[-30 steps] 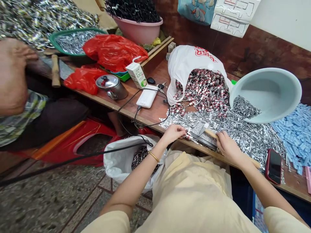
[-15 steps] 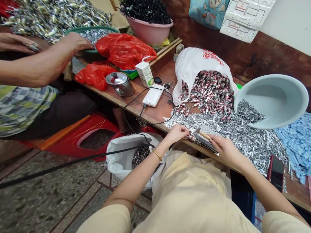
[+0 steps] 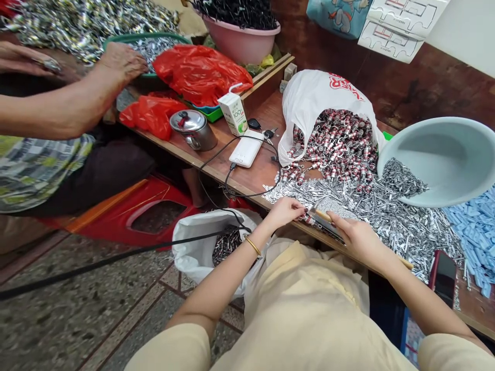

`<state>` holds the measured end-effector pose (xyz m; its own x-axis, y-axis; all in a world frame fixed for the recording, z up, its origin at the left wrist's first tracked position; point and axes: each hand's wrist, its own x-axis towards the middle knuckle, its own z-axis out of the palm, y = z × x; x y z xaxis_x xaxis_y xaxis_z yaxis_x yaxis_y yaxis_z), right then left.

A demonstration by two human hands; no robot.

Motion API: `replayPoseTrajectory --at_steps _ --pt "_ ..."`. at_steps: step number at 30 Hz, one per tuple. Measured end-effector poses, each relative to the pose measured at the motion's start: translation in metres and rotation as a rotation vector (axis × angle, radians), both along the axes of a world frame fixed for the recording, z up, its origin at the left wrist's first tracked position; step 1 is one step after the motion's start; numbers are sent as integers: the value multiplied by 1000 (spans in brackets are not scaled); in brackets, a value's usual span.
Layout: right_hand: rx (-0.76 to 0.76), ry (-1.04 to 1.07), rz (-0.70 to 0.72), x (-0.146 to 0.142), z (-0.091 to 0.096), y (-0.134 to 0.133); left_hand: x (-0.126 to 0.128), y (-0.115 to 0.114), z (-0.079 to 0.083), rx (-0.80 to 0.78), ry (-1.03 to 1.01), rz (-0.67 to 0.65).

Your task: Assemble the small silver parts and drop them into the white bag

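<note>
My left hand [image 3: 285, 210] is pinched on a small red and silver piece [image 3: 305, 218] at the near edge of the wooden table [image 3: 251, 178]. My right hand [image 3: 358, 238] is closed round the wooden handle of a small hammer [image 3: 319, 214], whose metal head rests just beside my left fingertips. Under both lies a dark flat block. Loose silver metal parts [image 3: 390, 216] are heaped around them. Behind, a white plastic bag [image 3: 320, 98] spills red and silver pieces [image 3: 336, 147].
A pale blue basin [image 3: 444, 159] lies tilted at right beside blue plastic bits [image 3: 474, 221] and a phone [image 3: 444, 270]. A power bank [image 3: 245, 149], drink carton [image 3: 234, 113], steel pot [image 3: 193, 129] and red bags [image 3: 201, 72] sit left. Another person's arm [image 3: 69, 103] reaches over a green tray [image 3: 154, 44]. A white bag [image 3: 209, 247] hangs below.
The hammer head has come down from its raised tilt to rest near my left fingers. The other person's arm has stretched out toward the green tray. My view has shifted slightly.
</note>
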<state>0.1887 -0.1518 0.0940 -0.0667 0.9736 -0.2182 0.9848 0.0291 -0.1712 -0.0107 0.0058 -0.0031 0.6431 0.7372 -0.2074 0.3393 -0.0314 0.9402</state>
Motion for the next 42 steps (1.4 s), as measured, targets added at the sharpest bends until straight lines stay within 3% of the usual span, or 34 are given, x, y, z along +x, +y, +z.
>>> replayPoseTrajectory --at_steps 9,12,16,23,30,33,37,42 --pt "-106 -109 3 -5 -6 3 -1 -1 2 -82 -41 1" --pt "-61 -37 -3 0 -3 0 -1 -5 4 -168 -88 0" --pt "61 36 -11 4 -1 -6 0 -9 7 -137 -57 25" --pt "-47 -60 -20 -6 -5 -2 3 -8 8 -79 -22 12" --pt "-28 -64 -25 0 -10 -2 0 -10 10 -102 -46 12" --pt "81 -60 -102 9 -19 -3 -3 -16 13 -122 -151 51" --pt "244 -165 -259 24 -44 -7 0 -23 17 43 -233 110" --pt "355 -255 -298 33 -60 -16 5 -29 24 254 -206 0"
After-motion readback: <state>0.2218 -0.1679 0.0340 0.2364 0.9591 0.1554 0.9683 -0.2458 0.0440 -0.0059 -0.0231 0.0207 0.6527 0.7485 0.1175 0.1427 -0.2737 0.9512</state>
